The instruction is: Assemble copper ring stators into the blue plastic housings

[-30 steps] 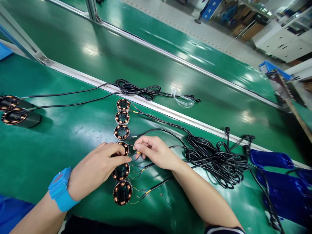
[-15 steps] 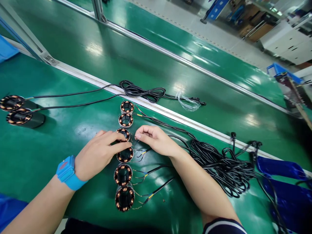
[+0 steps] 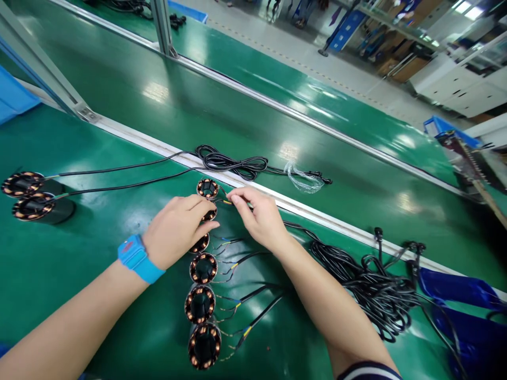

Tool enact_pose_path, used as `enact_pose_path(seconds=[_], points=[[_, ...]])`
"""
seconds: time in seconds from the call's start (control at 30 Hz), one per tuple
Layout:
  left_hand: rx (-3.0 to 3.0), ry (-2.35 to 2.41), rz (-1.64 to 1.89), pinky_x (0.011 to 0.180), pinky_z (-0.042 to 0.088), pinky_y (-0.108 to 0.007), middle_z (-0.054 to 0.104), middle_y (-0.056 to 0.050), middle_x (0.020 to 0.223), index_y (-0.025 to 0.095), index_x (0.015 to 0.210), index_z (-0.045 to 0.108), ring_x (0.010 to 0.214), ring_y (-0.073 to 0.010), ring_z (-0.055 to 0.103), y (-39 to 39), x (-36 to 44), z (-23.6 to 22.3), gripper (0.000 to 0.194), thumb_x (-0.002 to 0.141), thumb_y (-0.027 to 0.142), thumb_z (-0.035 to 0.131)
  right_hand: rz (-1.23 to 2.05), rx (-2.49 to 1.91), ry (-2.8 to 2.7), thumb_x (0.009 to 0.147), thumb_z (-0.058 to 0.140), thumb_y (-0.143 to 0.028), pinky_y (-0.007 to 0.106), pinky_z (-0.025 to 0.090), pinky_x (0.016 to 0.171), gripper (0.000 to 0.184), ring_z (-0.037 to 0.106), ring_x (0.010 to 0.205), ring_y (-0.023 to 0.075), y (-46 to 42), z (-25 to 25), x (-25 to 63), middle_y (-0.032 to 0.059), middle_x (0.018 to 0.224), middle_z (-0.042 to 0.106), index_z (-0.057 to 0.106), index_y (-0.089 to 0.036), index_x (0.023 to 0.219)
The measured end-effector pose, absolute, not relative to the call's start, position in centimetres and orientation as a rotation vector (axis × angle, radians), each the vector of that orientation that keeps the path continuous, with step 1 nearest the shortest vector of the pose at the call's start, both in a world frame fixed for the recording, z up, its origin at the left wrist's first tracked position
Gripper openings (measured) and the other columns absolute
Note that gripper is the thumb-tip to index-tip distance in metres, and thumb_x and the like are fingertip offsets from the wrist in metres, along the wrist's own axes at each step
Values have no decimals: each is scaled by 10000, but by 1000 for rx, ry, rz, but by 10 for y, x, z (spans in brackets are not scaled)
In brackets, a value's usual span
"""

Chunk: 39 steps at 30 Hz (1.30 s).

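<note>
Several motor stators with copper windings stand in a column on the green table. My left hand [image 3: 178, 224], a blue band on its wrist, has its fingers and thumb closed about the second stator from the far end [image 3: 209, 214]. The farthest stator [image 3: 207, 188] stands just beyond those fingertips. My right hand [image 3: 259, 215] pinches the thin black cable [image 3: 226, 202] with a yellow sleeve, close to the same stator. Its palm side and the cable's run behind it are hidden. Nearer me, a lower stator [image 3: 203, 268] and others have fine wires joined to cable ends [image 3: 237, 262].
A heap of black cables [image 3: 368, 290] lies to the right, beside blue bags [image 3: 459, 290]. Two more stators [image 3: 35, 207] stand at far left, their cords leading to a coiled cable [image 3: 233, 161] by a metal rail [image 3: 150, 146]. Clear plastic [image 3: 303, 178] lies beyond the rail.
Both hands have moved away from me along the column, from about the third stator to the second. The right hand now pinches the cable there. The camera view has shifted slightly.
</note>
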State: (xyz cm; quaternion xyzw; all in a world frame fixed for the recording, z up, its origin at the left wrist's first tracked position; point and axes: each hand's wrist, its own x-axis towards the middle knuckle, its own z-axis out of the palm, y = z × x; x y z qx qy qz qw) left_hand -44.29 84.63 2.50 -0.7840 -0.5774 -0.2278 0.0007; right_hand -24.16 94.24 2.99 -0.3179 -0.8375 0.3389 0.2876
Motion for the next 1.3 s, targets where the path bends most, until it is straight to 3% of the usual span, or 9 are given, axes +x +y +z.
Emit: enact_pose_path(seconds=[0.1, 0.2, 0.37, 0.5, 0.63, 0.83, 0.93, 1.1, 1.3], points=[[-2576, -1786, -580, 757, 458, -341, 717, -37, 1036, 190, 1097, 630, 870, -202, 670, 856, -451, 21, 163, 983, 292, 573, 1059, -891, -2316, 1045, 458, -275, 274, 510, 823, 243, 692, 854, 150, 945, 26, -245, 29, 959, 743, 689, -199, 1061], [-2631, -1833, -546, 761, 465, -349, 714, -34, 1070, 209, 1131, 608, 880, -203, 677, 851, -465, 24, 182, 1008, 272, 490, 1538, -969, -2261, 1045, 452, -356, 240, 509, 607, 295, 660, 621, 112, 944, 20, -243, 20, 865, 738, 693, -190, 1084], [-2743, -1922, -496, 849, 481, -396, 696, -7, 1177, 258, 1135, 628, 1035, -219, 671, 846, -479, 30, 250, 1027, 255, 403, 2068, -936, -1877, 985, 526, -503, 214, 520, 557, 405, 712, 808, 168, 947, 10, -247, 94, 952, 731, 682, -141, 1078], [-2863, -1862, -609, 848, 500, -360, 694, 6, 1140, 285, 1101, 678, 1025, -187, 662, 849, -483, 26, 281, 1026, 242, 411, 2101, -973, -1758, 917, 631, -513, 184, 393, 516, 370, 583, 647, 85, 948, 10, -255, 68, 940, 733, 683, -148, 940], [-2911, -1815, -638, 842, 524, -327, 681, -2, 1138, 321, 1074, 730, 992, -174, 663, 849, -487, 24, 319, 1009, 219, 435, 2054, -1030, -1623, 845, 715, -525, 209, 400, 559, 375, 476, 566, 65, 940, 10, -257, 32, 835, 726, 655, -156, 876], [-2930, -1832, -766, 922, 523, -262, 682, 6, 1171, 277, 1092, 714, 1056, -138, 658, 852, -488, 35, 239, 1012, 279, 490, 1754, -1006, -1653, 862, 715, -551, 295, 530, 774, 387, 665, 797, 150, 945, 10, -245, 50, 883, 737, 702, -174, 950], [-2756, -1808, -840, 972, 503, -304, 699, -10, 1182, 219, 1131, 673, 1088, -163, 651, 869, -482, 34, 223, 1011, 288, 498, 1693, -1021, -1595, 863, 691, -616, 314, 536, 848, 448, 678, 859, 158, 959, 6, -246, 47, 911, 728, 695, -184, 982], [-2766, -1658, -654, 893, 478, -339, 728, 7, 1125, 213, 1158, 643, 1007, -177, 670, 898, -474, 21, 214, 1004, 218, 494, 2151, -1032, -1464, 765, 729, -693, 258, 500, 675, 553, 638, 721, 127, 969, -4, -259, 47, 867, 709, 673, -169, 933], [-2878, -1737, -526, 830, 413, -342, 701, 9, 1145, 277, 1114, 692, 991, -173, 661, 901, -481, 25, 345, 973, 121, 419, 2030, -1077, -1343, 714, 788, -555, 192, 266, 500, 453, 435, 584, 60, 968, -1, -263, 30, 911, 686, 662, -169, 914]])
